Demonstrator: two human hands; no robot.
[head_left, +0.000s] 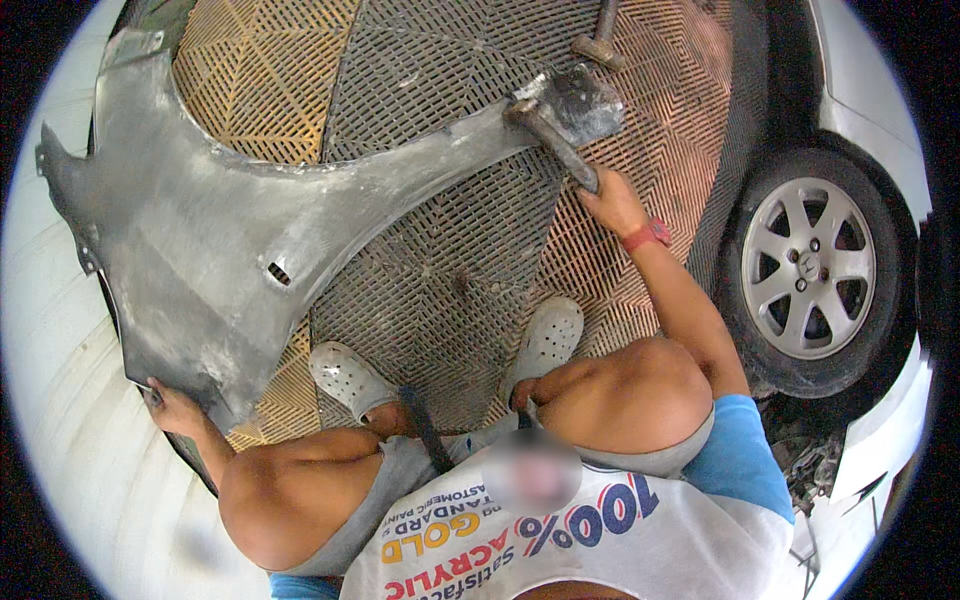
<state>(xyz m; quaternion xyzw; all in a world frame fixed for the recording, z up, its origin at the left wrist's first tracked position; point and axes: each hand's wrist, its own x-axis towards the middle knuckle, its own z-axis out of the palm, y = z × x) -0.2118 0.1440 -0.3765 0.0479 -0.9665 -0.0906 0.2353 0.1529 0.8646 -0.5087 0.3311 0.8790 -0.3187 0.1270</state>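
Note:
A grey, scuffed car fender (220, 230) lies across the floor in front of me, its narrow arm reaching right to a blackened end. My right hand (612, 205) is closed round the handle of a hammer (560, 145). The hammer's rusty head rests on or just above the fender's narrow arm, beside the blackened patch. At the fender's near left corner, my left hand (177, 412) grips the edge. A small dark metal piece shows by its fingers; I cannot tell whether it is a tool or part of the fender. The fingers under the panel are hidden.
A second hammer (598, 48) lies on the slatted floor tiles (430, 240) at the far edge. A car wheel (808, 268) and white bodywork stand close on my right. A white surface (60, 400) runs along my left. My clogs (350, 378) are between my hands.

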